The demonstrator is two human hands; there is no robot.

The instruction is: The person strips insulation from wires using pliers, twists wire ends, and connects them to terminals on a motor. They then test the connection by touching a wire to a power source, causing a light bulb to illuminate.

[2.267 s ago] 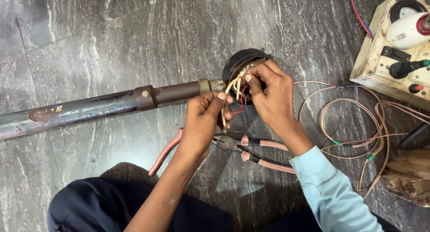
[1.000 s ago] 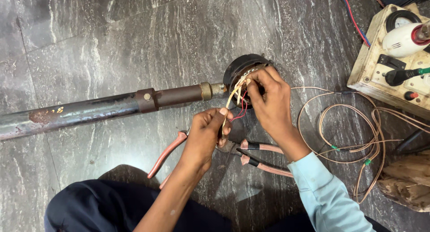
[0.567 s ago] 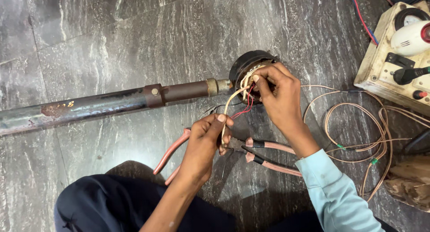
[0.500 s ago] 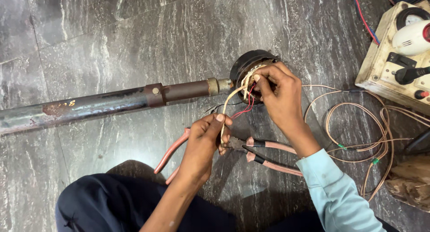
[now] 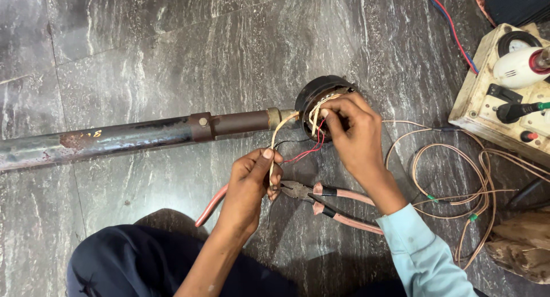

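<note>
- Where the rusty pipe [image 5: 132, 137] ends in a round black housing [image 5: 318, 90], a small bundle of wires [image 5: 314, 137] spills out onto the stone floor [image 5: 143, 50]; I count one pale sleeved lead, one black and one red, though more may hide inside.
- The left hand [image 5: 251, 185] pinches the pale wire [image 5: 274, 151] between thumb and forefinger, fingers pressed together on it, seemingly to keep it taut and clear of the others.
- The right hand [image 5: 355, 139] rests at the housing's mouth, its fingers curled and closed on the wire ends there, probably to steady them; exactly what they grip I cannot tell.
- Two pairs of pliers lie on the floor just beside the hands: one with pink handles [image 5: 338, 208] between the forearms, another [image 5: 213, 204] partly hidden under the left wrist, only its handle showing. Both sit within easy reach.
- Further right, a loose coil of copper-coloured wire [image 5: 458, 188] lies on the floor, near one cream test board [image 5: 504, 96] with a lamp and plug.
- A brown bag-like object [image 5: 524, 245] sits at the lower right edge.
</note>
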